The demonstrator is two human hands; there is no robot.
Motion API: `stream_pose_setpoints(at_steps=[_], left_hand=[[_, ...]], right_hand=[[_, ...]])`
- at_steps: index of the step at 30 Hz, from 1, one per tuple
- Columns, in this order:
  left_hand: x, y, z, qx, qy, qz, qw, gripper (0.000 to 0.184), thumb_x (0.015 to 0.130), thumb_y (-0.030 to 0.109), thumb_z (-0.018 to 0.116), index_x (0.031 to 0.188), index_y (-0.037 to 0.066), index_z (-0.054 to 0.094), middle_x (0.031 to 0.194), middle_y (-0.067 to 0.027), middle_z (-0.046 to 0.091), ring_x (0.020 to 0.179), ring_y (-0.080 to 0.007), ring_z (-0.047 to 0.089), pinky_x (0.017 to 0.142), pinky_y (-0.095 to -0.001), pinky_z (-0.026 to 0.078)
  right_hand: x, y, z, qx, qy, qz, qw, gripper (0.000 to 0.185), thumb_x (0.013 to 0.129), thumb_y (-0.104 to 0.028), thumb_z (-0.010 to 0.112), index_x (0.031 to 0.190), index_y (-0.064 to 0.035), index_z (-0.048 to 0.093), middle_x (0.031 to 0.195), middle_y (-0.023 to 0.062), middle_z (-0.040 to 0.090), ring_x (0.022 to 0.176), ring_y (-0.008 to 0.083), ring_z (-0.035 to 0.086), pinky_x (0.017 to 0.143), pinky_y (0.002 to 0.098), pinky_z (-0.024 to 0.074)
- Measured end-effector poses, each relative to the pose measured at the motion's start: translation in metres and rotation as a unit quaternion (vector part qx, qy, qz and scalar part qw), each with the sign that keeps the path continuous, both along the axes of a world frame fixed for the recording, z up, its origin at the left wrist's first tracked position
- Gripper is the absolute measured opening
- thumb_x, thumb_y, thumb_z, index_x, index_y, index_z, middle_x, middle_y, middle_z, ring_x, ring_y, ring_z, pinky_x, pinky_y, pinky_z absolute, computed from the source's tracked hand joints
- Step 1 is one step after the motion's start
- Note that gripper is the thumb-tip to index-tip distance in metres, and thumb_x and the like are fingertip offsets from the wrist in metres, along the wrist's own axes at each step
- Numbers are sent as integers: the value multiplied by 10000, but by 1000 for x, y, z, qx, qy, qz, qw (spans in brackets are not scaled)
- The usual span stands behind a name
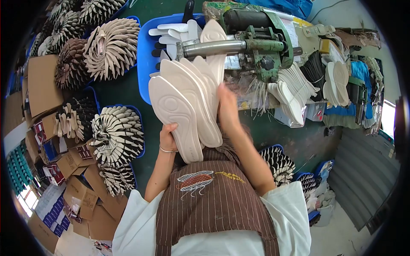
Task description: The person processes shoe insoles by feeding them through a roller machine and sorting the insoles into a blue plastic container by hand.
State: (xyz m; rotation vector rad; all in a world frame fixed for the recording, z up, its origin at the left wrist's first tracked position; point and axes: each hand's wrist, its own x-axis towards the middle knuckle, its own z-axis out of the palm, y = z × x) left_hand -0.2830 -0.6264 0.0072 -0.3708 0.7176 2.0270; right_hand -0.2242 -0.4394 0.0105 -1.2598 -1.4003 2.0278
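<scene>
My left hand [168, 137] is closed round the edge of several cream insoles [176, 109], fanned out above my lap, thumb on the front one. Stitched curves and an oval mark the front insole. My right hand [228, 106] is at the right side of the fan, blurred, its fingertips by the lower end of another insole [213, 32]. That insole passes behind the metal cylinder [215, 48] of a green machine [267, 47]. Whether my right fingers grip it is unclear.
Behind the fan stands a blue bin [145, 55] with white and dark pieces. Bundled insoles [286, 102] lie on the bench at right. Round stacks of shoe parts [113, 49] and cardboard boxes [42, 83] crowd the left. More bins sit on the floor at right.
</scene>
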Motion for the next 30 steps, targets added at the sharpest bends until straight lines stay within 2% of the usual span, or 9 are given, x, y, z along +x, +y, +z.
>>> stream_pose_setpoints(at_steps=[2, 4, 6, 10, 11, 14, 20, 25, 30], left_hand=[[-1, -1, 0, 11, 3, 3, 1000, 582, 716, 84, 563, 1263, -42, 410, 1145, -172, 567, 1023, -286, 601, 885, -403, 528], [-2, -5, -1, 11, 4, -5, 1000, 582, 717, 80, 562, 1264, -43, 408, 1147, -174, 566, 1024, -284, 600, 882, -400, 528], [-3, -8, 0, 8, -2, -28, 1000, 585, 716, 77, 564, 1265, -45, 404, 1147, -175, 565, 1027, -282, 599, 881, -397, 528], [-1, 4, 10, -37, 50, -11, 998, 582, 710, 123, 569, 1245, -57, 428, 1110, -183, 592, 961, -291, 630, 846, -393, 548], [-2, 6, 13, -44, 59, -6, 997, 584, 710, 120, 570, 1248, -57, 424, 1115, -184, 589, 966, -291, 628, 846, -392, 549], [-2, 4, 12, -36, 54, -9, 998, 591, 710, 115, 570, 1253, -56, 415, 1135, -187, 576, 983, -291, 621, 846, -394, 549], [-1, 3, 5, -19, 46, -35, 998, 585, 713, 113, 568, 1252, -56, 415, 1139, -184, 572, 991, -292, 617, 848, -408, 547], [3, 5, 9, -35, 59, -33, 997, 573, 719, 113, 564, 1248, -56, 420, 1113, -183, 584, 969, -289, 626, 840, -403, 551], [4, 2, 7, -49, 65, -61, 995, 570, 726, 108, 560, 1253, -56, 417, 1116, -180, 584, 979, -280, 623, 849, -386, 545]], right_hand=[[15, -21, 7, 39, -7, 26, 999, 310, 957, -236, 455, 754, -21, 549, 666, -19, 475, 626, 68, 394, 572, 229, 346], [20, 1, -19, -53, -58, -61, 995, 266, 957, -218, 478, 842, 2, 574, 792, 5, 556, 716, 83, 475, 659, 267, 418], [-1, 35, 0, 51, -97, -6, 994, 311, 954, -222, 453, 739, -10, 525, 632, -23, 427, 589, 62, 344, 537, 288, 340], [-5, -1, 23, 34, -89, 101, 990, 365, 985, -262, 404, 753, -6, 519, 662, -38, 428, 634, 63, 365, 570, 270, 350], [-3, -19, 24, 59, -4, 73, 996, 347, 990, -266, 396, 796, -19, 543, 680, -42, 435, 650, 60, 356, 592, 252, 347], [10, -18, 26, -165, 9, 30, 986, 363, 992, -255, 385, 786, 8, 528, 676, -27, 438, 648, 53, 352, 593, 248, 357], [-6, 38, -17, 49, -67, -40, 996, 363, 983, -249, 394, 729, -2, 474, 658, -49, 394, 625, 49, 327, 553, 249, 326], [-3, -14, 30, -24, -13, 51, 998, 388, 984, -284, 411, 915, 50, 597, 778, 11, 537, 742, 96, 436, 708, 278, 410], [12, 16, -28, 74, -98, -48, 991, 369, 968, -227, 412, 711, 26, 489, 658, 14, 454, 660, 97, 379, 593, 309, 368]])
